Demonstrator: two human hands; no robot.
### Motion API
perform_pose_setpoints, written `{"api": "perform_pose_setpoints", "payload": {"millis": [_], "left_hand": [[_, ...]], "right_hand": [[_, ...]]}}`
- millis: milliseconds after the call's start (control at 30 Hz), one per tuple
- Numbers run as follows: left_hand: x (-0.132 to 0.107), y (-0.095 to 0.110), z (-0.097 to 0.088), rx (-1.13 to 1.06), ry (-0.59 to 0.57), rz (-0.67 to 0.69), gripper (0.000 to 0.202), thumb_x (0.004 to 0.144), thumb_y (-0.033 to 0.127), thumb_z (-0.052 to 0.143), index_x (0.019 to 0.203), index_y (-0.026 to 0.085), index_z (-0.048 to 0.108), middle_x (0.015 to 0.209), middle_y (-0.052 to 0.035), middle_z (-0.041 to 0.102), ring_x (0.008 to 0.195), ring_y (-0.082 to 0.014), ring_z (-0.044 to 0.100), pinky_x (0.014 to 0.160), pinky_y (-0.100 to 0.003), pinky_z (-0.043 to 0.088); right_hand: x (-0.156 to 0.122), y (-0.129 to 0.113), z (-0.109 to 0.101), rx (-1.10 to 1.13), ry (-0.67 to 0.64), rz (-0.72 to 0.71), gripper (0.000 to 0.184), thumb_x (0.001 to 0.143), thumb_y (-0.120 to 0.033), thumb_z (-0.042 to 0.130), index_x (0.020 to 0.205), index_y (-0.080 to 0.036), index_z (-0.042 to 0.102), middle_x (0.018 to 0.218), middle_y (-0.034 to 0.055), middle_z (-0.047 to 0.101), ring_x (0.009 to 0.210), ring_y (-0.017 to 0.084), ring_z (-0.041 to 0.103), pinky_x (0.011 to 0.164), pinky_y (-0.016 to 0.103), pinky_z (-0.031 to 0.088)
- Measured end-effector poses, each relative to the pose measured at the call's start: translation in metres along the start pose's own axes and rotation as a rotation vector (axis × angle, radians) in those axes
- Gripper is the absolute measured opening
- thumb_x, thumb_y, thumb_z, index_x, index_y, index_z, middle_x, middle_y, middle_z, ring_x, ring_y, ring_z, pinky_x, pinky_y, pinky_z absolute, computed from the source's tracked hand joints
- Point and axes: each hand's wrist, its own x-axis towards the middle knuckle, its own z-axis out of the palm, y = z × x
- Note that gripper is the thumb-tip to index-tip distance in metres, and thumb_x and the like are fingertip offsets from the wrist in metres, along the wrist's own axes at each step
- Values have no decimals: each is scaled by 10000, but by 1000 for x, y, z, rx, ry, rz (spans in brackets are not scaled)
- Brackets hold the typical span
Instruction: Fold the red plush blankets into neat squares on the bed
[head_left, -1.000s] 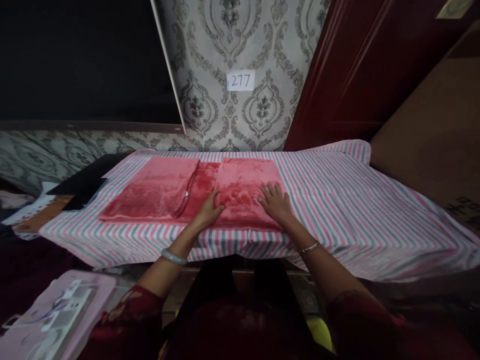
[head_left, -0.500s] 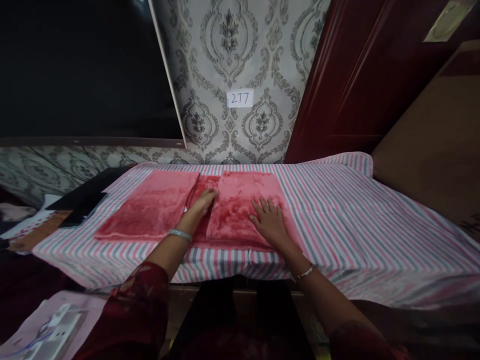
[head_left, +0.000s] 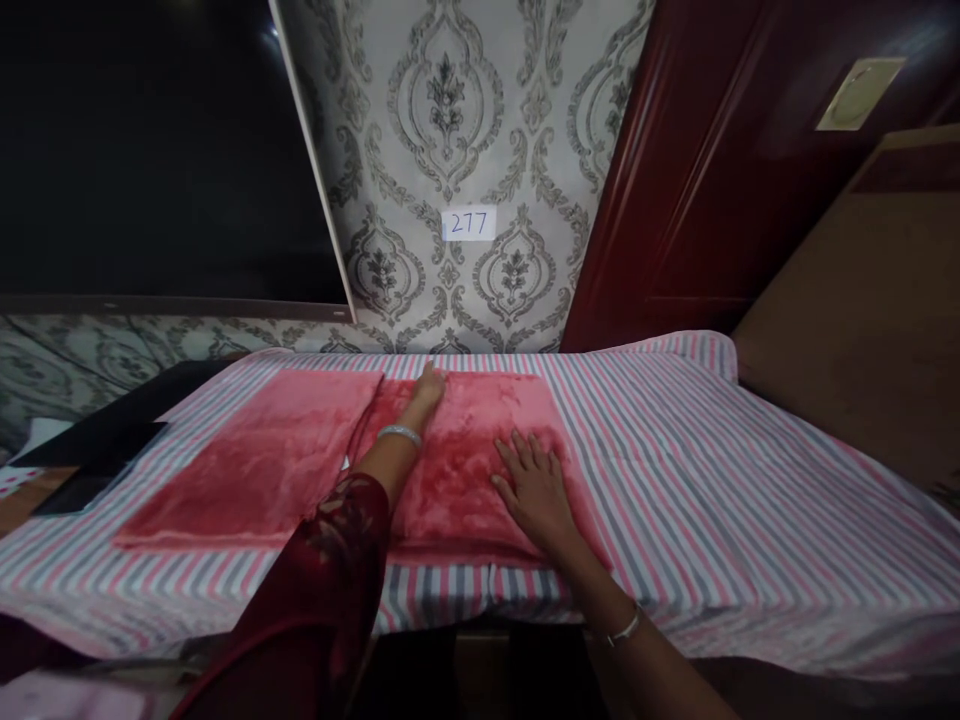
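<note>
A plush coral-red blanket (head_left: 247,455) lies flat, its two sides folded in toward a darker strip in the middle. My left hand (head_left: 429,388) reaches to the far inner corner of the right-hand fold (head_left: 457,480). Its fingers are bunched at that edge, with one digit pointing up; the fingertips are partly hidden. Flat on the right part of the same fold rests my right hand (head_left: 534,490), fingers spread. A small white tag (head_left: 346,463) shows beside the left fold's inner edge.
A striped cloth (head_left: 675,480) covers the table beneath the blanket. Behind at left is a large dark screen (head_left: 165,150). A brown cardboard panel (head_left: 870,330) leans at the right. A black flat object (head_left: 105,465) sits at the left end.
My left hand has slid away from me along the fold's inner edge to its far corner. My right hand stays flat on the blanket. The camera view has tilted up and come nearer.
</note>
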Motion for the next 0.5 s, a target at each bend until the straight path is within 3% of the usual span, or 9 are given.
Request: {"api": "perform_pose_setpoints", "payload": {"millis": [200, 300, 400, 500], "left_hand": [[-7, 2, 7, 191, 30, -60, 579, 903, 258, 545, 1477, 189, 540, 1454, -250, 554, 1305, -425, 580, 1091, -583, 424], [-7, 3, 6, 236, 2, -75, 547, 903, 267, 555, 1441, 164, 575, 1424, -273, 574, 1320, -445, 564, 1106, -606, 401], [1, 6, 1, 240, -58, -97, 524, 893, 305, 593, 1389, 136, 604, 1353, -267, 641, 1330, -452, 556, 1116, -612, 392], [4, 6, -9, 201, -104, -96, 570, 873, 358, 642, 1392, 129, 589, 1398, -241, 628, 1356, -422, 547, 1131, -535, 412]], "right_hand": [[1, 2, 1, 11, 19, -10, 574, 1029, -459, 436, 1586, -323, 415, 1687, 38, 314, 1556, 330, 250, 1232, 594, 219], [1, 2, 1, 14, 14, -7, 574, 1031, -462, 430, 1587, -323, 412, 1687, 27, 315, 1562, 322, 234, 1237, 581, 216], [1, 3, 1, 9, 10, 3, 573, 1035, -467, 415, 1588, -319, 411, 1681, 39, 330, 1560, 323, 238, 1235, 581, 209], [0, 4, 2, 1, 11, 3, 570, 1038, -480, 401, 1587, -325, 412, 1681, 45, 330, 1555, 327, 248, 1229, 579, 208]]}}
